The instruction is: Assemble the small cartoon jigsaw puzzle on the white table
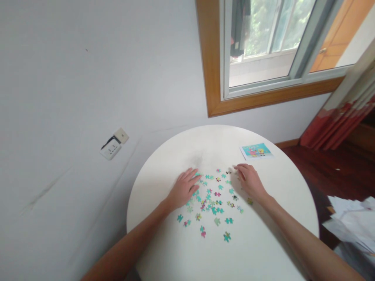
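Many small jigsaw puzzle pieces (pixel 214 210), mostly teal with some pink, yellow and dark ones, lie scattered between my hands on a round white table (pixel 258 249). My left hand (pixel 184 188) rests palm down at the left edge of the scatter, fingers stretched and apart, over or against a few teal pieces. On the right side, my right hand (pixel 248 177) hovers low over or touches the tabletop, fingers slightly bent and apart, close to a few dark pieces (pixel 229 172). Nothing shows held in either hand. Pieces beneath the palms are hidden.
A picture card (pixel 256 151) with cartoon figures on teal lies at the table's far right. A wall with a socket (pixel 111 149) stands at the left, a window (pixel 263 43) behind. Papers (pixel 351 222) are piled at the lower right, below a red-and-white curtain (pixel 336 121).
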The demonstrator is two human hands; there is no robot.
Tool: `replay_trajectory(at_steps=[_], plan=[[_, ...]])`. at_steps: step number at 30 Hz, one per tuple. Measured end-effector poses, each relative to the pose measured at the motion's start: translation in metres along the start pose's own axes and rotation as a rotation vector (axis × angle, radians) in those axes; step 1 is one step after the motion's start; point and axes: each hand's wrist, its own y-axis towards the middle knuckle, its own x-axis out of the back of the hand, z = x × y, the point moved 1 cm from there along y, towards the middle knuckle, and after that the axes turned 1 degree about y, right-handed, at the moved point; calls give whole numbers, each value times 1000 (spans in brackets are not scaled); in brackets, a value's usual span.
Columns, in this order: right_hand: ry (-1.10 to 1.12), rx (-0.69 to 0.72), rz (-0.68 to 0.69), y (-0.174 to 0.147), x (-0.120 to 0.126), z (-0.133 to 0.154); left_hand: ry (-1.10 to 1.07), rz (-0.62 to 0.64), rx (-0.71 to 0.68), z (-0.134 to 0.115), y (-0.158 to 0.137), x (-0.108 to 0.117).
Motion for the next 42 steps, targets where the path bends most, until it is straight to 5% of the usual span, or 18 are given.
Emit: replay_trajectory(at_steps=[4, 10, 16, 20, 30, 33, 38, 42], plan=[[-62, 19, 27, 0, -2, -14, 18, 151, -36, -6, -6, -3], [-36, 201, 275, -15, -15, 17, -12, 167, -99, -17, 2, -6], [67, 199, 270, 10, -19, 30, -34, 87, 26, 24, 19, 5], [62, 336, 381, 33, -26, 34, -45, 137, 51, 42, 13, 5], [161, 585, 606, -15, 0, 62, -89, 153, -167, -28, -18, -4], [143, 517, 515, -23, 11, 48, -98, 101, -142, -20, -24, -2], [1, 157, 209, -38, 21, 10, -16, 16, 25, 3, -53, -7], [-60, 104, 181, -69, 10, 27, 79, 4, 40, -19, -75, -18]])
